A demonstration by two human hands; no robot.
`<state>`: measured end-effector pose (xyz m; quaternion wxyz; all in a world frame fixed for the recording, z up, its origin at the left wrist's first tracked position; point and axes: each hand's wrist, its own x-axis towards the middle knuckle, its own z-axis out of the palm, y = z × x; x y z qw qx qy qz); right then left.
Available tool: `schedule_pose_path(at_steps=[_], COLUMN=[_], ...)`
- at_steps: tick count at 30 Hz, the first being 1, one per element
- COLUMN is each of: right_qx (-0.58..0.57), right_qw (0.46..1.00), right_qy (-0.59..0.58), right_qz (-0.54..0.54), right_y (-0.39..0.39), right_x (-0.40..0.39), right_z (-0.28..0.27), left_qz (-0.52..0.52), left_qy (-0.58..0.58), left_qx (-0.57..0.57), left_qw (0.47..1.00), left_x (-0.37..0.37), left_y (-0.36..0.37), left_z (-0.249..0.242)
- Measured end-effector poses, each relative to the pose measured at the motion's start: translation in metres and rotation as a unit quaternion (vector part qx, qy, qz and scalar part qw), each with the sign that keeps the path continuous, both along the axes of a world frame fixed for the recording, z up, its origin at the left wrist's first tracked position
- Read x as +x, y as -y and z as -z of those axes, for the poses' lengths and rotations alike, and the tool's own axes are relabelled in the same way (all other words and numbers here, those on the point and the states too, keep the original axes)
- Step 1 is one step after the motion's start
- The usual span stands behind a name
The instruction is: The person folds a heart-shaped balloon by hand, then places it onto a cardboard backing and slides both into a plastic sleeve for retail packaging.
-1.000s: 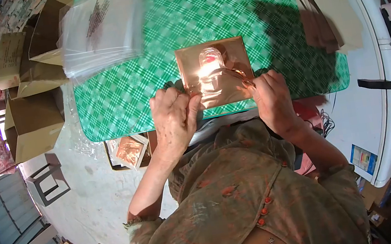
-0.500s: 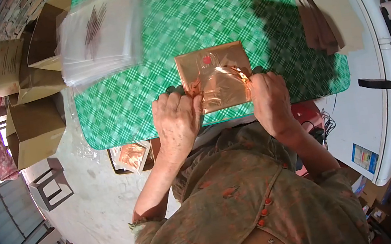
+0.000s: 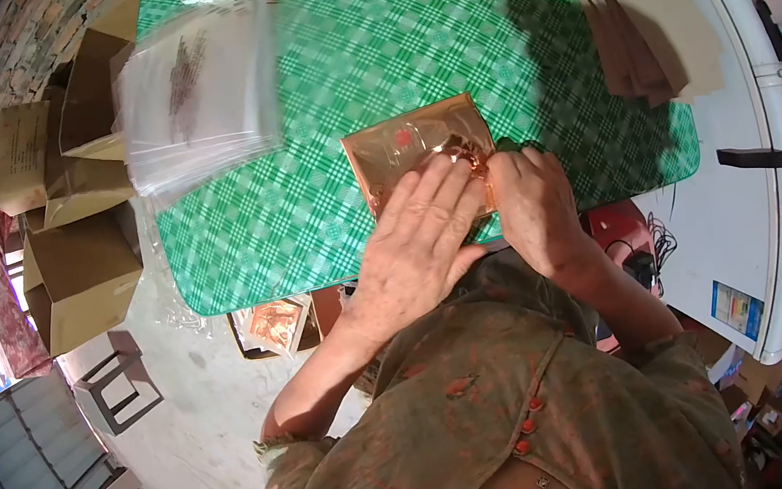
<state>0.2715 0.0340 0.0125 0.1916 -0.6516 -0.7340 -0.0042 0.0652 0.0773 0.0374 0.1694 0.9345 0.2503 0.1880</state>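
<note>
A flat, square copper-coloured packet (image 3: 407,147) with a shiny, wrinkled wrapping and a small red mark lies near the front edge of the table. My left hand (image 3: 425,231) rests flat across its lower middle, fingers stretched out. At the packet's right edge, my right hand (image 3: 534,205) has its fingers curled and pinched on the wrapping; the fingertips are partly hidden. The lower part of the packet is covered by my left hand.
A green checked cloth covers the table (image 3: 380,34). Clear plastic bags (image 3: 198,101) are stacked at left, brown card pieces (image 3: 652,28) at right. Open cardboard boxes (image 3: 83,280) stand left of the table. Below its front edge, a box holds another copper-coloured packet (image 3: 277,324).
My left hand has left the packet's left edge and moved right, flattening over its front. The packet has turned slightly counterclockwise. My right hand stays at the right edge.
</note>
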Motion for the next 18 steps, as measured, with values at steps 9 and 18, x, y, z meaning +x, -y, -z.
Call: schedule_pose_path(at_steps=[9,18], right_qx=[-0.028,0.04], right_qw=[1.0,0.969], right_qy=[0.001,-0.245], right_qz=[0.003,0.007], right_y=[-0.003,0.019], right_x=[0.0,0.018], right_z=[-0.002,-0.007], left_qz=[-0.008,-0.008], left_qy=[-0.098,-0.134], left_qx=[-0.034,-0.022], left_qw=[0.995,0.991], left_x=[0.005,0.007], left_y=[0.003,0.002], left_z=[0.024,0.022])
